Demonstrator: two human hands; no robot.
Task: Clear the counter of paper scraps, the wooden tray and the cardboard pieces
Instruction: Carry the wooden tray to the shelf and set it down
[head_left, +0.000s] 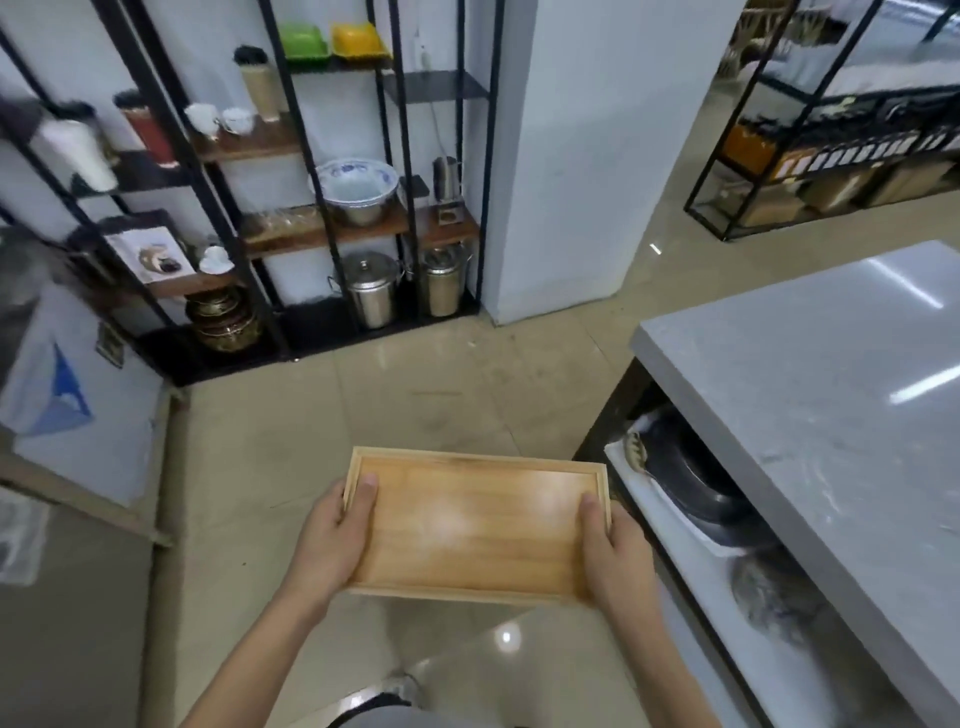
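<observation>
The wooden tray (475, 525) looks smooth with a soft sheen; the grey worktop (831, 384) is glossy, stone-like; floor tiles (322, 447) shine.

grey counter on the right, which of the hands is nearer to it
Right. The right hand grips the wooden tray at the end beside the grey counter; the left hand grips the far end.

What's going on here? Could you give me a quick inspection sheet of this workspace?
Surface: grey counter at right, bare where visible.
Job's things: wooden tray empty, held level over the floor, off the counter; no paper scraps or cardboard seen.
Clutter: dark pan on the shelf under the counter.
Hands: left hand and right hand grip the tray's short ends, thumbs inside the rim.
Cables: nothing seen.
Surroundings: black rack with a bowl and steel pots; tiled floor.
</observation>
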